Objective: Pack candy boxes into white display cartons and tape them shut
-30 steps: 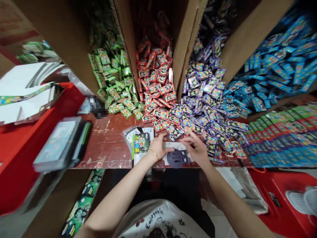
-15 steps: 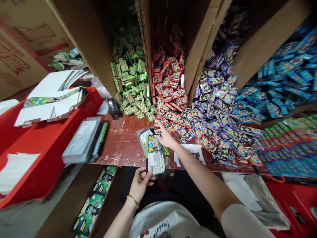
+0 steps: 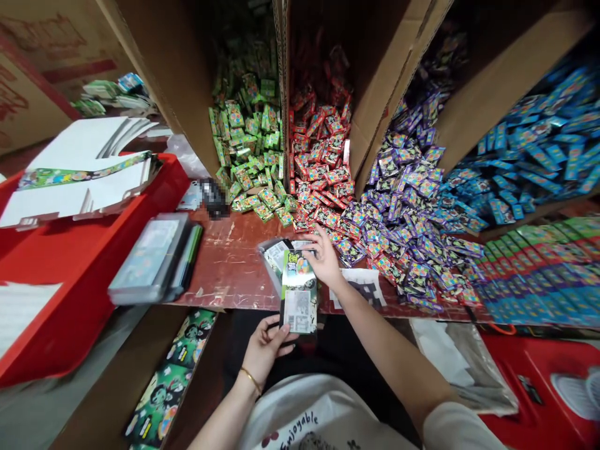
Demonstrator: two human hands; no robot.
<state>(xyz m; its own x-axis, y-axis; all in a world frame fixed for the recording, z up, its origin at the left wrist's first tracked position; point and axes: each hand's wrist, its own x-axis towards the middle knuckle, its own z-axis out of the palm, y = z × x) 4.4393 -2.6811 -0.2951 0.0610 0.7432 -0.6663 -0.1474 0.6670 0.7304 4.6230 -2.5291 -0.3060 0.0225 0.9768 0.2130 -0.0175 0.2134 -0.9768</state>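
Packet pinched at lower left corner by your left hand, bottom end past tabletop edge; your right hand curls at top, grip unclear. Loose left pinch could drop it. Beyond, stray nudge might scatter heaped red sachets.

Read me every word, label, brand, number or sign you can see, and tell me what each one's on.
"Enjoyable": on the shirt.
Card: large characters partly lost to glare; small label print unreadable.
Packets: print too small to read.
Carton: red markings too blurred to read.
No number or brand is clear.
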